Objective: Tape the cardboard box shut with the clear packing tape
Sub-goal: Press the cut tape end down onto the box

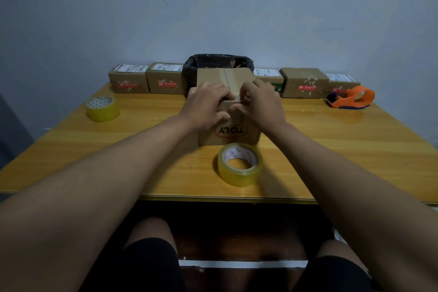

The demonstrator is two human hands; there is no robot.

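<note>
Now both hands meet at the near top edge of the cardboard box [228, 111], mid-tabletop [331, 149]. Left hand [208, 104] presses flat; right hand [258, 102] fingers pinch the tape end. Smooth it firmly over the seam; the tape roll [240, 163] lies just beside.

Matt cardboard box [228, 136], glossy wooden table [331, 149], shiny clear tape roll [240, 164]

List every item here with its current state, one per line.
Box: flaps closed, tape strip along top seam.
Left hand: pressing on box's near top edge.
Right hand: pinching tape at that edge.
Near tape roll: flat on table, untouched.
Left tape roll: flat, untouched.
Dispenser: idle on table.
Bin: lined, open.
Back parcels: sealed, labelled.
</note>
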